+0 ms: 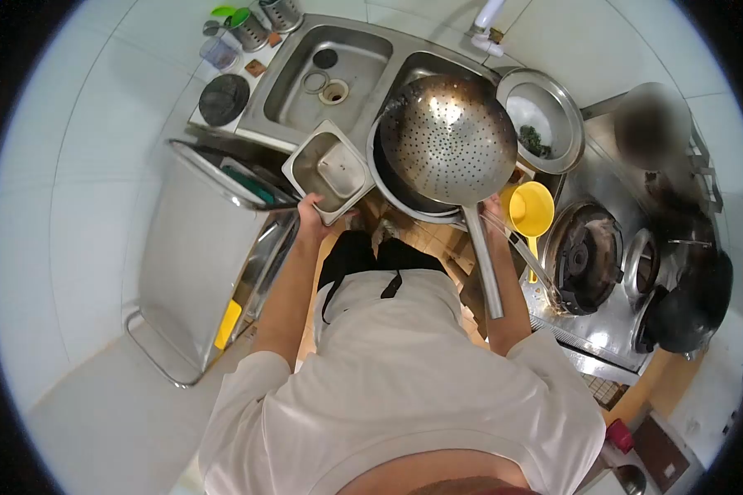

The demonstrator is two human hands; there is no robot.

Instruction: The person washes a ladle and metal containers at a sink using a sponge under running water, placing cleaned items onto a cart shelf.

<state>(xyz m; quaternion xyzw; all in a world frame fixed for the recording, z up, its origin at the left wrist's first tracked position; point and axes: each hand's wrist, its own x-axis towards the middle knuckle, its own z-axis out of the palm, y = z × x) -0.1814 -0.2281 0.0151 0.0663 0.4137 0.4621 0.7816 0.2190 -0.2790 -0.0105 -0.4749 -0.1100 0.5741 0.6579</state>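
My left hand [312, 219] grips the near corner of a deep rectangular steel pan [328, 169], its thumb over the rim. To its right, a round metal pot [428, 217] carries a large perforated strainer [448, 140], whose long handle [485, 264] points toward me. My right hand [493, 208] is closed at the pot's right rim, partly hidden behind the strainer handle. A second, thinner metal handle [530, 262] passes beside my right forearm; what it belongs to is hidden. The pan and pot are at the front edge of the double sink [276, 103].
On the right are a yellow dipper [531, 208], a metal basin [571, 95] with greens inside, and a stove burner [582, 257]. Black pans [693, 305] stand farther right. On the left are a metal-edged panel [177, 256] and a dark round scrubber [224, 100].
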